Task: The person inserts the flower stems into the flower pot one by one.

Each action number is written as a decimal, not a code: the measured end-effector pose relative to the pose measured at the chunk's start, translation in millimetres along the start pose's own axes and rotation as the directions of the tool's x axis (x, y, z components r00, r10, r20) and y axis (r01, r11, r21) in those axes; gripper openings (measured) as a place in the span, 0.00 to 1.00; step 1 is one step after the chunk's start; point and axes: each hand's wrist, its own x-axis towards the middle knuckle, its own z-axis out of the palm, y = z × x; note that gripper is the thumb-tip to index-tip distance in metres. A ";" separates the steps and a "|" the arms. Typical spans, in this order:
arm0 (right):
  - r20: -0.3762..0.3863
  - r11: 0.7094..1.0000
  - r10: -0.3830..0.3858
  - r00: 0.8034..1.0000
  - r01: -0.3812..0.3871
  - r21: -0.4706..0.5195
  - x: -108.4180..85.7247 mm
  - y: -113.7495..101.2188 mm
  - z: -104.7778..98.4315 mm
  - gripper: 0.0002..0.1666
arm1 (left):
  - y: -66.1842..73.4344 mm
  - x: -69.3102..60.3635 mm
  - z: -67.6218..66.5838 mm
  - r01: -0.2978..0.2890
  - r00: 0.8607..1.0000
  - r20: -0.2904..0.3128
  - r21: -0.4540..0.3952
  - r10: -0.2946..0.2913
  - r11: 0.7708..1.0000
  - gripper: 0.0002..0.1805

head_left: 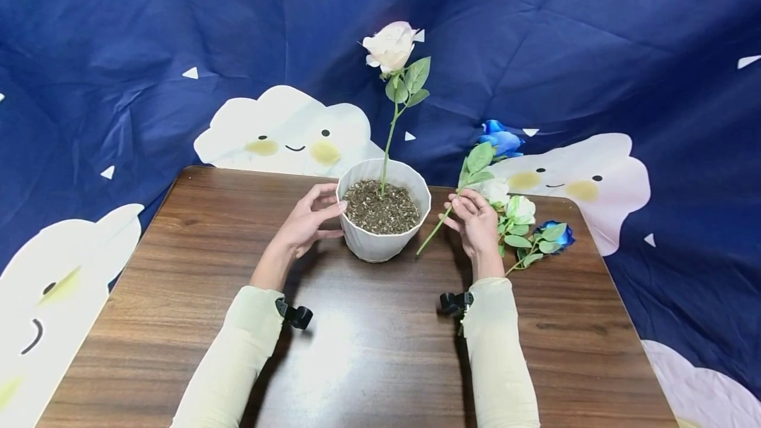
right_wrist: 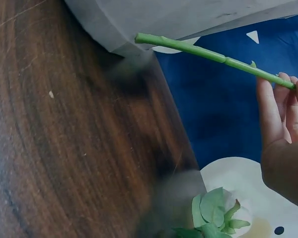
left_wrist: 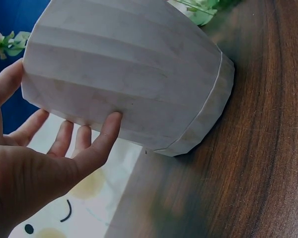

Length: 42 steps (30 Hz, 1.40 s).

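Note:
A white faceted flowerpot (head_left: pixel 380 246) stands on the table, filled with dark soil (head_left: pixel 380 210). Upright in the soil is a pale pink rose (head_left: pixel 390 48) with green leaves. My left hand (head_left: pixel 303 220) rests on the pot's left side, fingers spread; in the left wrist view the thumb touches the rim and one fingertip the wall (left_wrist: pixel 124 74). To the right of the pot, my right hand (head_left: pixel 475 220) pinches the stem of a blue rose (head_left: pixel 502 141). The bare lower stem (right_wrist: pixel 203 53) points down toward the pot, clear of the table.
Behind and right of my right hand lie white roses (head_left: pixel 521 210) and another blue rose (head_left: pixel 559 235) on the brown wooden table (head_left: pixel 368 362). A blue cloth (head_left: pixel 250 25) with cloud prints hangs behind the table's far edge.

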 end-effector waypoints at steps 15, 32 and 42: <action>-0.008 0.993 -0.043 0.999 0.044 0.111 -2.1 -21.4 7.4 0.08 | -0.7 -0.2 0.8 -0.005 1.000 0.002 -0.002 0.005 1.000 0.30; 0.018 0.973 -0.149 0.989 0.143 0.179 -2.3 -44.2 19.1 0.13 | 0.1 0.0 0.7 -0.005 1.000 -0.009 -0.005 0.005 1.000 0.29; 0.010 0.961 -0.154 0.988 0.148 0.233 -2.0 -53.1 31.1 0.10 | -0.2 -1.5 1.4 -0.001 1.000 -0.010 -0.004 0.001 1.000 0.29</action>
